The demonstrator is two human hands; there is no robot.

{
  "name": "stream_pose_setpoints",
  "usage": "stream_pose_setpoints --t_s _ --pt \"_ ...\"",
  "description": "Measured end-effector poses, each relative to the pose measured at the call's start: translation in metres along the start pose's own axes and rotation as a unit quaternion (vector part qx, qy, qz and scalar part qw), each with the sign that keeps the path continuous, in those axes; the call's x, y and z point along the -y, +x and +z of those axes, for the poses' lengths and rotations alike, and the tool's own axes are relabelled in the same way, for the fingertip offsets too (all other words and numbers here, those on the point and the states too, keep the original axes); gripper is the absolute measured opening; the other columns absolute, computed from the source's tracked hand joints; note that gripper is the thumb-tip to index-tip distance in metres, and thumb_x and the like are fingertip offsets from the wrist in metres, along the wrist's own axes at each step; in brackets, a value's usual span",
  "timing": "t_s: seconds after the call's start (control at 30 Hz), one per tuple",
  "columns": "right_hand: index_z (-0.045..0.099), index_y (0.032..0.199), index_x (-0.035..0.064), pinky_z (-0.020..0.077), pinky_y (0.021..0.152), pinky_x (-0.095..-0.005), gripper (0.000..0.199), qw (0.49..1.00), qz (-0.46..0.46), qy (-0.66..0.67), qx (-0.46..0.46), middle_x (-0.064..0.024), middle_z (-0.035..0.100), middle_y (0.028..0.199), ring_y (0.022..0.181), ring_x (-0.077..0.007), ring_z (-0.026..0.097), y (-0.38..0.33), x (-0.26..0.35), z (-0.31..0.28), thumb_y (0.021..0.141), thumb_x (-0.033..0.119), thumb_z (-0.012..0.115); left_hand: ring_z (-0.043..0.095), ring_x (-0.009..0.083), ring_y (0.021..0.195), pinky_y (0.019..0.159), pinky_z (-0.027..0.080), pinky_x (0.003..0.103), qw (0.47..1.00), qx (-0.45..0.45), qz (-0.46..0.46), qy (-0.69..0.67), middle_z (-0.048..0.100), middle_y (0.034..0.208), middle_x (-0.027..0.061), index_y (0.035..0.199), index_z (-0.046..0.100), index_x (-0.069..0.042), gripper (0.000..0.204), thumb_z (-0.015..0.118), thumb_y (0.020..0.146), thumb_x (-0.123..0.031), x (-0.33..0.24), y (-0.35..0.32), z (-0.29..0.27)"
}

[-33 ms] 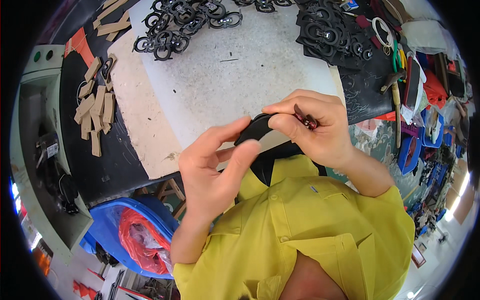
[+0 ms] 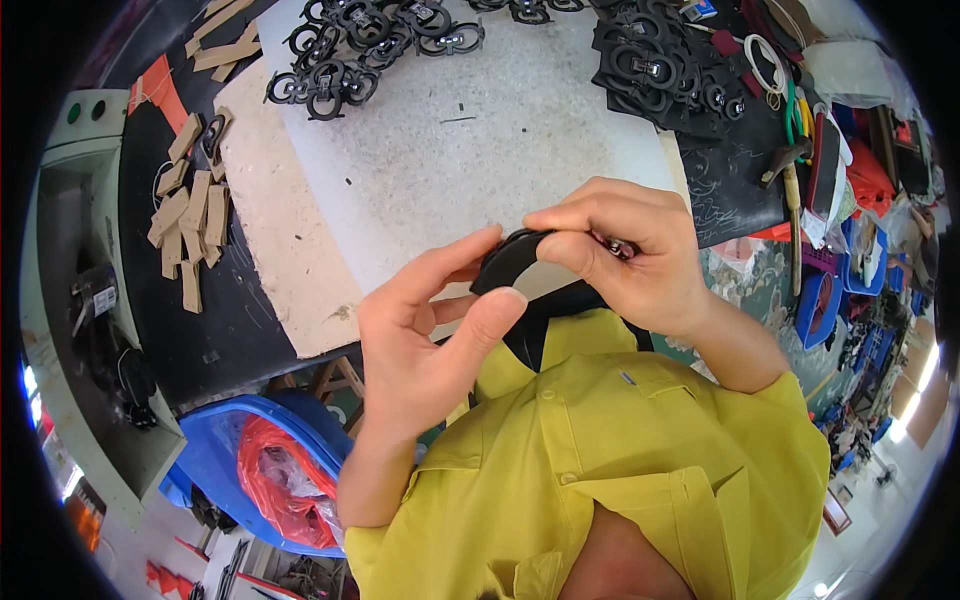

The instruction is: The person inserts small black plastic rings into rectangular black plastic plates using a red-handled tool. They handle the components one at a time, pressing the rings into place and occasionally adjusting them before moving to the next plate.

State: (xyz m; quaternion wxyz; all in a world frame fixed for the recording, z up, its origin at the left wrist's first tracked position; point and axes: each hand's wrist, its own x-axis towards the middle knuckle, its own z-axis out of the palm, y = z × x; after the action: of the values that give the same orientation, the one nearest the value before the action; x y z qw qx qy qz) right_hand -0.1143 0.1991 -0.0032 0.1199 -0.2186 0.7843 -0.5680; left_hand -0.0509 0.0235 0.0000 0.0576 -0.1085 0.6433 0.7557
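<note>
While the left hand (image 2: 420, 340) and right hand (image 2: 625, 255) both pinch a curved black piece (image 2: 515, 262) just above the yellow shirt (image 2: 620, 470), black ring parts (image 2: 350, 60) lie far beyond it on the counter (image 2: 470, 150), tan strips (image 2: 190, 210) left, hammer (image 2: 790, 190) right.

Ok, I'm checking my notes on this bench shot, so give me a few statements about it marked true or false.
1. Both hands hold one black curved piece. True: the left hand and right hand pinch the black curved piece between them.
2. The person wears a red shirt. False: the shirt is yellow.
3. Tan strips lie on the dark mat at the left. True: tan strips.
4. The blue bin holds black rings. False: the blue bin holds a red bag; the black rings lie on the white board.
</note>
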Motion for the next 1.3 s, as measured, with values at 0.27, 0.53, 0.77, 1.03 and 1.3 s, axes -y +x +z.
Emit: stream_pose_setpoints --t_s 0.27,0.53,0.77,1.03,1.3 --pt "0.064 0.08 0.0 0.0379 0.048 -0.0261 0.009 0.998 0.057 0.0 0.006 -0.0095 0.057 0.065 0.051 -0.015 0.049 -0.001 0.004 0.004 0.079 0.008 0.066 0.063 0.0128 0.073 0.066 0.051 0.023 0.991 0.02 -0.129 -0.031 0.065 0.082 0.0101 0.093 0.061 0.008 0.016 0.065 0.078 0.004 -0.002 0.008 0.004" --pt "0.062 0.083 0.0001 0.0401 0.05 -0.0284 0.015 0.989 0.113 0.007 0.096 -0.0077 0.053 0.062 0.051 -0.0215 0.048 0.009 0.004 -0.008 0.082 0.015 0.063 0.063 0.0133 0.068 0.062 0.051 0.024 0.997 0.011 -0.066 0.045 0.065 0.078 0.0112 0.085 0.059 0.007 0.008 0.063 0.08 0.003 0.002 0.0 0.006" --pt "0.064 0.1 0.0057 0.0468 0.051 -0.0277 0.029 0.942 -0.189 -0.277 0.033 -0.0036 0.058 0.08 0.059 -0.019 0.056 0.009 0.008 -0.025 0.073 0.016 0.069 0.063 0.0169 0.06 0.057 0.054 0.029 0.985 -0.035 -0.14 -0.099 0.065 0.075 0.0131 0.084 0.06 0.006 0.006 0.061 0.08 0.002 0.0 0.011 -0.007" --pt "0.066 0.087 0.006 0.0424 0.043 -0.0264 0.024 0.912 -0.284 -0.287 0.064 -0.0017 0.058 0.072 0.057 -0.0156 0.056 0.011 0.006 -0.028 0.063 0.005 0.068 0.063 0.0158 0.058 0.055 0.053 0.026 0.987 -0.009 -0.144 -0.07 0.065 0.075 0.0124 0.086 0.062 0.007 0.009 0.061 0.079 0.002 -0.005 0.009 -0.006" --pt "0.066 0.083 0.0053 0.041 0.044 -0.0268 0.013 0.973 -0.063 -0.125 0.182 -0.0018 0.056 0.069 0.055 -0.0153 0.055 0.017 0.004 -0.035 0.07 0.008 0.067 0.06 0.0083 0.064 0.058 0.048 0.021 0.925 -0.009 0.167 0.34 0.065 0.072 0.0066 0.082 0.065 0.007 0.008 0.066 0.076 0.002 -0.003 -0.002 0.001"
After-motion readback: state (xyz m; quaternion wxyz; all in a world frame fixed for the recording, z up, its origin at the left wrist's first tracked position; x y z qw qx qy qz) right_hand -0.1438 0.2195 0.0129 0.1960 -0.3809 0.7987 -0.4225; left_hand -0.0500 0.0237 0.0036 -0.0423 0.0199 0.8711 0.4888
